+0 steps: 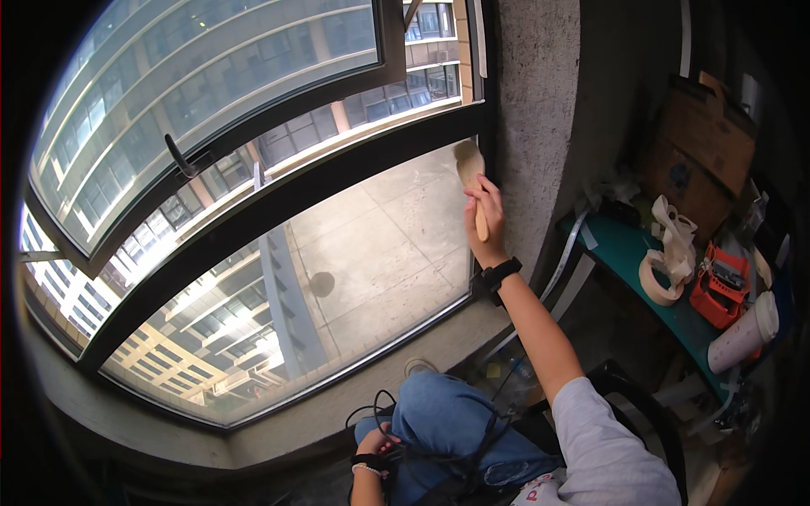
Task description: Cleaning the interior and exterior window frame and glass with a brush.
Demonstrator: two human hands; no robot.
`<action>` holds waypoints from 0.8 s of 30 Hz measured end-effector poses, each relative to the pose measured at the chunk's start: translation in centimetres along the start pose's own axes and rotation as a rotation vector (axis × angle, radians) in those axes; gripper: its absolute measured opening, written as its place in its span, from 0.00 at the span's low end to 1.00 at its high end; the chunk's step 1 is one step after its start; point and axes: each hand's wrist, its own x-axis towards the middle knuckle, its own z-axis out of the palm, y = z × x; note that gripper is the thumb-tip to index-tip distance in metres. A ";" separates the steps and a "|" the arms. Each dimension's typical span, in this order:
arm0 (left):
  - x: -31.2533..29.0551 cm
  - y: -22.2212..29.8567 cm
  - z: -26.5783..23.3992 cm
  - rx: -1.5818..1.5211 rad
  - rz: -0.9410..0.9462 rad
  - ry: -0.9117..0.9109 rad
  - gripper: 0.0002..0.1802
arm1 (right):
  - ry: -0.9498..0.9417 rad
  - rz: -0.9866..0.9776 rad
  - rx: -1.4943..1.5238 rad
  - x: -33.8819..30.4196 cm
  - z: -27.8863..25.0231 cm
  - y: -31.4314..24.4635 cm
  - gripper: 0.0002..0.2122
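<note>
My right hand [485, 215] reaches up to the right side of the window, its fingers closed round the wooden handle of a flat brush [470, 166]. The brush head points upward, at the upper right corner of the lower glass pane [380, 244], close to the dark window frame [485, 126]. Whether the bristles press on the glass I cannot tell. Low in the view, my left hand [377, 443] rests by my knee with its fingers curled. Thin black cables [392, 413] run beside it; what it grips, if anything, is hidden.
Above the lower pane, a window sash [177, 169] with a black handle stands tilted open. A concrete wall [536, 110] borders the window. To the right, a green-topped table [629, 249] carries a tape roll [660, 278], an orange tool case [720, 291], a cup [742, 333] and a cardboard box [696, 143].
</note>
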 end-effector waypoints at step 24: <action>-0.1 0.2 0.3 -0.115 -0.088 -0.001 0.12 | 0.148 0.608 0.480 -6.9 -0.9 5.6 0.06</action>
